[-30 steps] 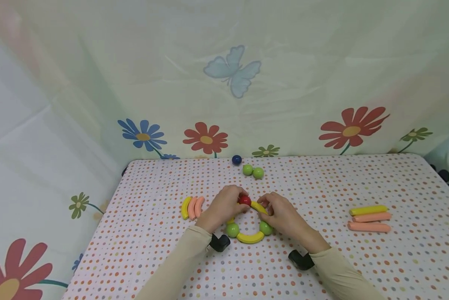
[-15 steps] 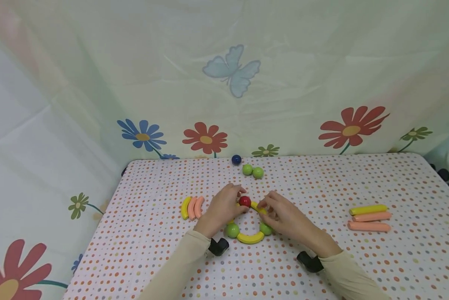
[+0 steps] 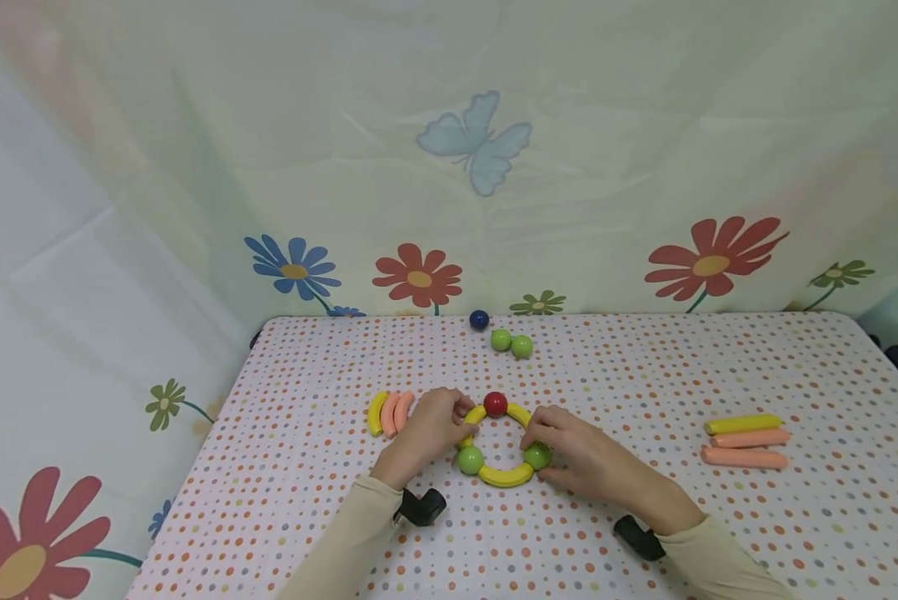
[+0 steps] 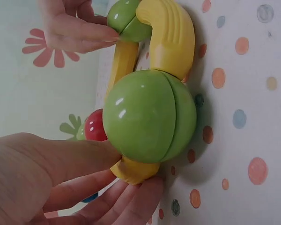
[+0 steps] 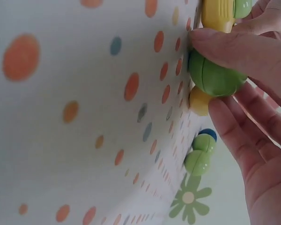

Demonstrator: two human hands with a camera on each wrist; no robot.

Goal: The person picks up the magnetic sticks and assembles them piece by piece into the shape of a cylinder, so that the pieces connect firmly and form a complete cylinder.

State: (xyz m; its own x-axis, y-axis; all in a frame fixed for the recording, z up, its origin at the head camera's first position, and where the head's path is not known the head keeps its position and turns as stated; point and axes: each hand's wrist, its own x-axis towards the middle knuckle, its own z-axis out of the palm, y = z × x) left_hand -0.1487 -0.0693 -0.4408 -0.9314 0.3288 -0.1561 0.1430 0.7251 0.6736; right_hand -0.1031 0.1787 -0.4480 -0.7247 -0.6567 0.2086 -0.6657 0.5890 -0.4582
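Observation:
A closed ring of toy pieces lies on the table: a red ball (image 3: 496,404) at the far point, two green balls nearer, and curved yellow sticks between them. My left hand (image 3: 428,429) pinches the left yellow stick (image 4: 135,170) between thumb and fingers, right beside the left green ball (image 4: 145,115). My right hand (image 3: 587,458) holds the right green ball (image 5: 216,75), thumb on one side and fingertips on the other. The near yellow stick (image 3: 506,476) joins the two green balls. The far right yellow stick (image 3: 519,414) runs up to the red ball.
Behind the ring sit two loose green balls (image 3: 521,347) and a dark blue ball (image 3: 479,320). Left of the left hand lie a curved yellow stick (image 3: 376,414) and two curved pink ones (image 3: 402,412). Straight yellow (image 3: 743,424) and pink sticks (image 3: 745,457) lie far right.
My left hand has drawn back from beside the red ball to the left yellow stick. My right hand has slid nearer, from the far right yellow stick to the right green ball.

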